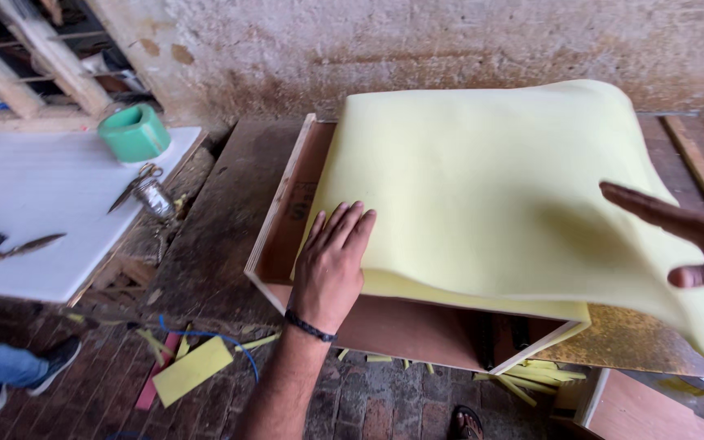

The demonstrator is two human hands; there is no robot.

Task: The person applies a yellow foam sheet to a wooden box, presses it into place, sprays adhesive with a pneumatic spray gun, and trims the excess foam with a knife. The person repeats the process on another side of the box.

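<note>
Left hand (332, 273), fingers spread flat, pinned the pale yellow foam sheet (482, 187) to the brown plywood panel (287, 220); right hand (698, 240), fingers open, lifted its edge.

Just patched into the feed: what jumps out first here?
A big pale yellow foam sheet fills the middle, draped over a wooden frame on the workbench. The left hand presses flat on its near edge, while the right hand lifts the right side. At far left, a green tape roll sits on a white board, with scissors beside it.
</note>
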